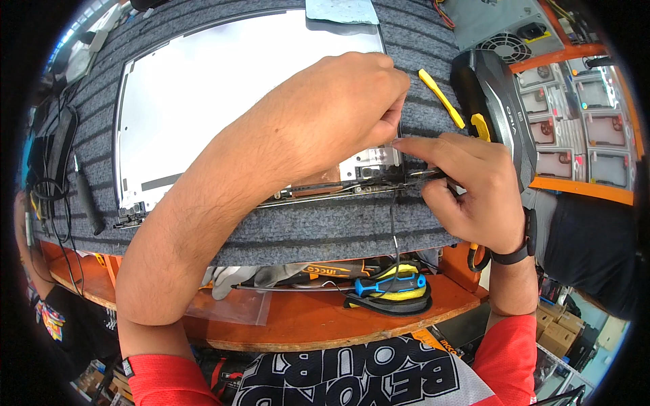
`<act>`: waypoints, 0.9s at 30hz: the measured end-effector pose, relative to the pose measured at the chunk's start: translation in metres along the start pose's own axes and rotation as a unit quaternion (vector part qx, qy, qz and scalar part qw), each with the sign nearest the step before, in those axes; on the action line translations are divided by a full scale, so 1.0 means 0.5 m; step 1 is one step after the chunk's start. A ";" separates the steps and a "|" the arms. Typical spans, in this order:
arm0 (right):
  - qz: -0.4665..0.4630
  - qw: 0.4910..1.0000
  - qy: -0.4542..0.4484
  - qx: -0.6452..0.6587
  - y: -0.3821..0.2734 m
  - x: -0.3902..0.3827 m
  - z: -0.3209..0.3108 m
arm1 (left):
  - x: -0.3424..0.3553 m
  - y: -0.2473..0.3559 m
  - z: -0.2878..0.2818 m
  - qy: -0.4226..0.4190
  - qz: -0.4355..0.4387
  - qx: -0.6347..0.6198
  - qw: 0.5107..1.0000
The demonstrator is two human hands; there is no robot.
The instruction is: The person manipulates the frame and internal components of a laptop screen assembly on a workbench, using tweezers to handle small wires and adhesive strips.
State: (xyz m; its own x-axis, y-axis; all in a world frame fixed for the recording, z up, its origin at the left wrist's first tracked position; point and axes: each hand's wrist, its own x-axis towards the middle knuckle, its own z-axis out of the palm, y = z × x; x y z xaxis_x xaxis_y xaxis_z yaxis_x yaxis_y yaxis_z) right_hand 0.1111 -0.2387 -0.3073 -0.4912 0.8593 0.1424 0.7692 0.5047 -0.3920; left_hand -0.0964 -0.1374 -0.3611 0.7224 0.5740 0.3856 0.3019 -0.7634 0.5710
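A large white flat panel in a thin black frame, like a laptop screen [203, 88], lies on the ribbed grey mat. My left hand [369, 98] reaches across it, closed in a fist-like pinch above its right edge. The fingertips are turned away, so what they hold, if anything, is hidden. My right hand [470, 183] is at the panel's lower right corner. Its index finger stretches toward a clear strip [382, 157] there, while the other fingers curl by a thin dark piece [425, 174]. Whether they grip that piece is hard to see.
A yellow pry tool [441, 98] lies right of the panel, beside a black case [501, 108]. At left are a screwdriver [87, 196] and tangled cables [51, 189]. A blue-handled screwdriver [389, 285] rests on the orange shelf [305, 328] below. Another person's arm [30, 250] shows far left.
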 end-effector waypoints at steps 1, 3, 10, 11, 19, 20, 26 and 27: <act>0.002 1.000 -0.004 -0.006 0.001 0.000 0.001 | 0.000 0.000 0.000 -0.001 -0.001 0.001 1.000; 0.011 1.000 -0.015 -0.016 -0.002 -0.001 0.002 | -0.001 0.000 0.000 -0.002 -0.002 0.001 1.000; -0.001 1.000 0.017 -0.001 0.000 -0.001 -0.004 | -0.001 -0.001 0.001 0.002 0.005 0.002 1.000; 0.001 1.000 0.013 -0.004 0.000 -0.001 -0.002 | -0.001 -0.001 0.000 -0.001 0.002 -0.001 1.000; 0.000 0.999 0.014 -0.037 0.000 0.000 -0.001 | 0.001 0.001 -0.002 0.002 -0.012 -0.009 1.000; 0.001 0.999 0.011 -0.037 0.000 0.000 0.000 | 0.001 0.001 -0.002 0.001 -0.015 -0.009 1.000; -0.012 0.997 -0.004 -0.076 -0.004 0.004 0.003 | -0.001 0.001 -0.001 0.003 -0.018 -0.010 1.000; -0.012 0.996 -0.009 -0.086 -0.007 0.005 0.002 | -0.002 -0.001 0.000 0.006 -0.016 -0.011 1.000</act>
State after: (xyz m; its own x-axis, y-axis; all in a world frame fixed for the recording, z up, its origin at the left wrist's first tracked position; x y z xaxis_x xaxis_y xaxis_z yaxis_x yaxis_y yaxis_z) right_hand 0.1069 -0.2384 -0.3066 -0.5167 0.8457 0.1335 0.8148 0.5336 -0.2269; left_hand -0.0973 -0.1377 -0.3616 0.7050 0.6022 0.3746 0.3109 -0.7372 0.5999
